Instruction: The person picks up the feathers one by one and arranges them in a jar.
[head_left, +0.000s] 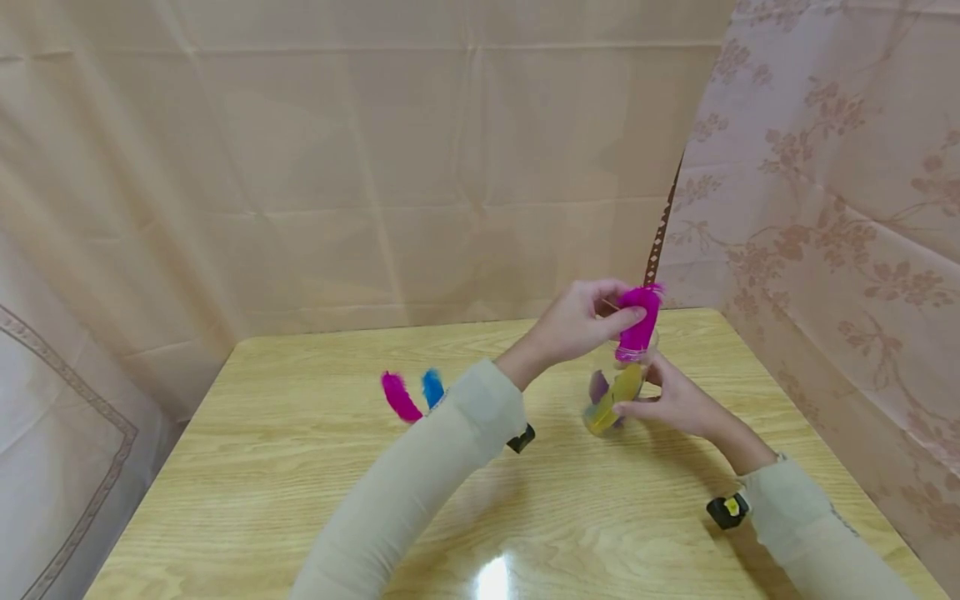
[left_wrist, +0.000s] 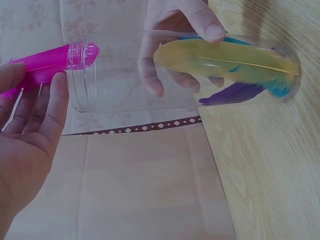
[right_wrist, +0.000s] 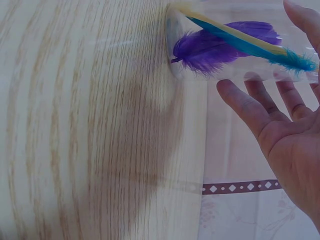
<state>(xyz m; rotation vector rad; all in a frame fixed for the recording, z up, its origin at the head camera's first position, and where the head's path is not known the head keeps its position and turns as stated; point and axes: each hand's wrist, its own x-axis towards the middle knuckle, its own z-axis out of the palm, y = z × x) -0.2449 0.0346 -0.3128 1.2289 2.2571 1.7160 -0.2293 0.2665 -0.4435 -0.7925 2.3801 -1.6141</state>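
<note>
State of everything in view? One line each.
Left hand, pinching pink feather
Right hand, gripping jar
Jar, mouth open
Pink feather, tip in jar mouth
Yellow feather, in jar
Purple feather, in jar
Blue feather, in jar
Second pink feather, on table
Second blue feather, on table, partly behind left sleeve

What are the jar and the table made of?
The jar looks like clear, shiny plastic, maybe glass: a yellow feather shows through its smooth wall. The table seems wood or wood-look laminate, glossy, with grain lines and bright glare.
</note>
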